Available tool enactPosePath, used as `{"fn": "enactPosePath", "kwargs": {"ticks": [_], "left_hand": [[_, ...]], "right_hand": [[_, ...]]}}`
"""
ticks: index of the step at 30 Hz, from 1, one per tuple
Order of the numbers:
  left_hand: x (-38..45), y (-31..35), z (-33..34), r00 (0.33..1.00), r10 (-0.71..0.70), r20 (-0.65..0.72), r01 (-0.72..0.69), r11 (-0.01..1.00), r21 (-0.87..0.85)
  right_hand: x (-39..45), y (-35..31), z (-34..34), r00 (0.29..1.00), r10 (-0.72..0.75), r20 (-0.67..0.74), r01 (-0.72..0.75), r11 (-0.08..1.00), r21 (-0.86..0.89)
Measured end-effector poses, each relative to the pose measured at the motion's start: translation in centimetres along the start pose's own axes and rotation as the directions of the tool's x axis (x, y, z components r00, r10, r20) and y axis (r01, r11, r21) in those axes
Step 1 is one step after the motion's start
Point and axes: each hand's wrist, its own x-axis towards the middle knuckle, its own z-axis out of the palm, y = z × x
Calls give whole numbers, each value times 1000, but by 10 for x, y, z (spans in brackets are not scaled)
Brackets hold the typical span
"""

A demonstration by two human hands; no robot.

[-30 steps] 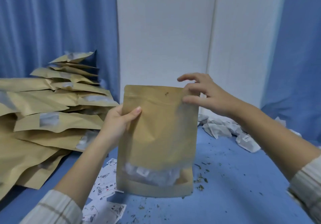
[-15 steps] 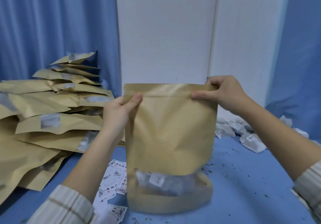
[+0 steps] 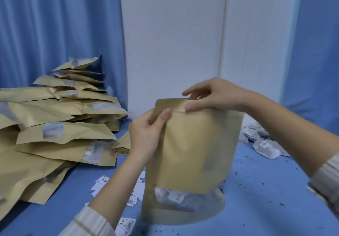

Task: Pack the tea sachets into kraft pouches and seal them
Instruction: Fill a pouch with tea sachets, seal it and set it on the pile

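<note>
A kraft pouch (image 3: 189, 149) stands upright on the blue table, with white tea sachets (image 3: 176, 197) showing through its clear lower window. My left hand (image 3: 146, 131) pinches the pouch's top left corner at the zip strip, thumb in front. My right hand (image 3: 214, 96) pinches the top strip just right of the left thumb, its thumb pressing the front and its fingers curled over the rim. The pouch's top right part is hidden behind my right hand and forearm.
A tall heap of kraft pouches (image 3: 55, 125) fills the left side against a blue curtain. Loose tea sachets (image 3: 264, 144) lie at the right behind my forearm. Small printed cards (image 3: 102, 184) and tea crumbs (image 3: 256, 184) are scattered on the blue table (image 3: 266, 208).
The pouch was set down upright on the table. My right hand slid left along the top strip, from the right corner toward my left thumb.
</note>
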Motion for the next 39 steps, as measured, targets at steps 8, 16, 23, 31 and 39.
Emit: {"fn": "enactPosePath", "kwargs": {"ticks": [8,16,23,31,39], "left_hand": [[4,9,-10,990,-124,61,130,986,-106],[4,9,-8,999,-15,-52,12,998,-54],[4,5,-4,995,60,-80,-53,995,79],[-5,5,8,972,196,-126,-164,959,233],[-1,-2,18,997,45,-68,-33,985,167]], "right_hand": [[15,-11,21,984,-164,-64,150,972,-179],[18,-25,25,983,-183,-36,173,966,-194],[22,-29,35,977,-203,-56,175,929,-326],[28,-39,35,975,-218,-35,193,920,-340],[28,-34,34,969,-237,-73,210,940,-271]]}}
